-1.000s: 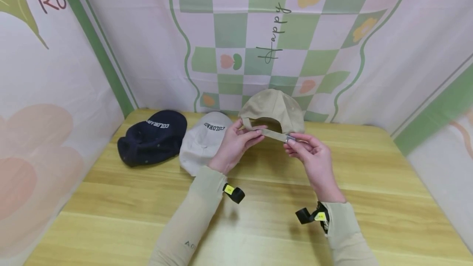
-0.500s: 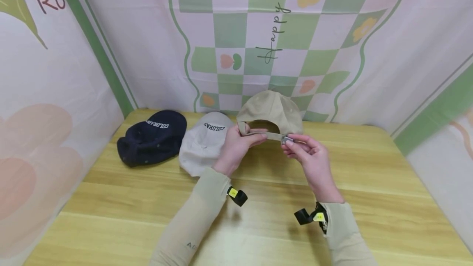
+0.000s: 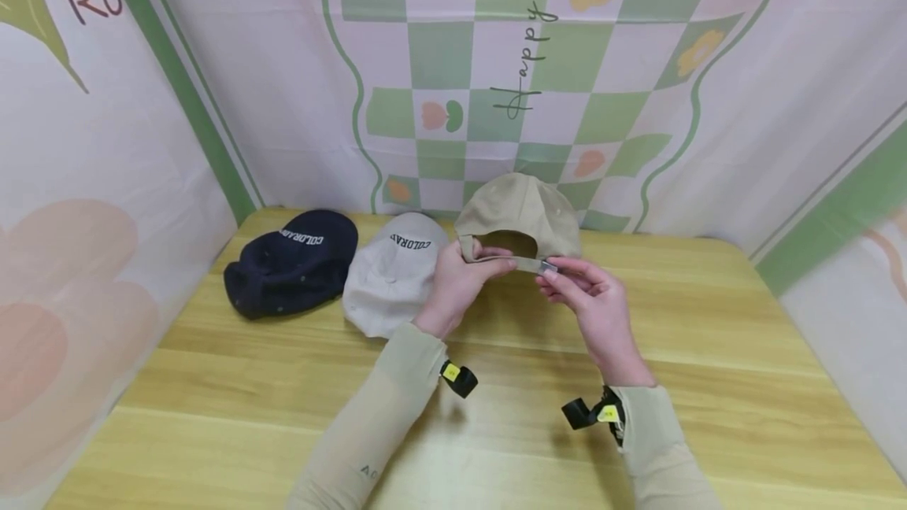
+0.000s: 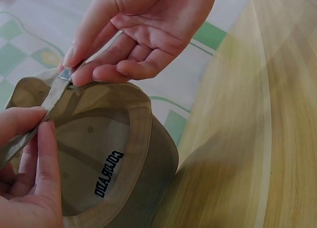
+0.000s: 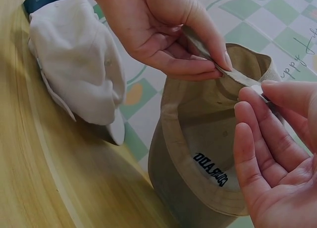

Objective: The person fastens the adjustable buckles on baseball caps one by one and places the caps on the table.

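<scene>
A khaki baseball cap (image 3: pixel 520 207) stands at the back of the table, its rear opening and strap facing me. My left hand (image 3: pixel 459 278) pinches the cap's strap (image 4: pixel 55 95) between thumb and fingers, left of the buckle. On the right, my right hand (image 3: pixel 591 301) pinches the metal buckle (image 3: pixel 547 267) at the strap's other end. Both wrist views look into the cap, where dark COLORADO stitching (image 5: pixel 210 169) shows reversed. Between the two hands the strap runs in a short, nearly straight stretch.
Left of the khaki cap lies a light grey cap (image 3: pixel 390 278) with COLORADO lettering. Beyond it, further left, is a navy cap (image 3: pixel 294 266). Behind the wooden table (image 3: pixel 510 447) hangs a patterned cloth (image 3: pixel 439 53), with more cloth at both sides.
My left hand has shifted slightly right along the strap, toward the buckle. The right hand has moved a little left with the buckle, so the hands are closer together.
</scene>
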{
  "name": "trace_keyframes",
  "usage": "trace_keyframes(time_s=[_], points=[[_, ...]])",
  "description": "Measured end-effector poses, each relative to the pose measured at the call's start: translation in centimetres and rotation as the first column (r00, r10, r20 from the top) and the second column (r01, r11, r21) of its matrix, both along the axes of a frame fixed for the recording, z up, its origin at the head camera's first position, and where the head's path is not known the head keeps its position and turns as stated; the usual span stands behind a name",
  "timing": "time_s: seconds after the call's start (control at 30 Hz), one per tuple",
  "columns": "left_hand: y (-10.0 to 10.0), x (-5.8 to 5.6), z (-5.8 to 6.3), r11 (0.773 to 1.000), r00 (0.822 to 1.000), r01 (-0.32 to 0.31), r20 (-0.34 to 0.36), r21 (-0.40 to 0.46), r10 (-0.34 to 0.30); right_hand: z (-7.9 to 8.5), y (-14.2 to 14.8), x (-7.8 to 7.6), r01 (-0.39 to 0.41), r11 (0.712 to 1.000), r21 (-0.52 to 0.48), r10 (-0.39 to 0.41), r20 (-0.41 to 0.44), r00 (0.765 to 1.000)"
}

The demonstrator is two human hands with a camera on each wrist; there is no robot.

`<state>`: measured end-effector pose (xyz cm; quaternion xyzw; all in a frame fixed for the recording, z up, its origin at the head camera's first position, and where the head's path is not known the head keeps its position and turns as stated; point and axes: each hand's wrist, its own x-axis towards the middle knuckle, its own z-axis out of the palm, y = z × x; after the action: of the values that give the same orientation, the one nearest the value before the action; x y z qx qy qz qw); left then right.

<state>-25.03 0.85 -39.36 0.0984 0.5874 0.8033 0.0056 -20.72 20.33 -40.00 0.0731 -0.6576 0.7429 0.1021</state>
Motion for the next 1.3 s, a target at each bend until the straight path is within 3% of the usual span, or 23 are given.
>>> trace_keyframes(time_s=[0.6, 1.3], points=[[-0.69, -0.44, 0.23, 0.99, 0.991, 0.134, 0.01, 0.037, -0.135, 0.1, -0.08, -0.05, -0.015, 1.0, 0.004, 0.015, 0.002, 1.0], [-0.54, -0.23, 0.26, 0.989, 0.989, 0.145, 0.027, 0.024, -0.146, -0.01, 0.08, 0.05, -0.036, 0.999, 0.024, 0.035, 0.024, 0.999]])
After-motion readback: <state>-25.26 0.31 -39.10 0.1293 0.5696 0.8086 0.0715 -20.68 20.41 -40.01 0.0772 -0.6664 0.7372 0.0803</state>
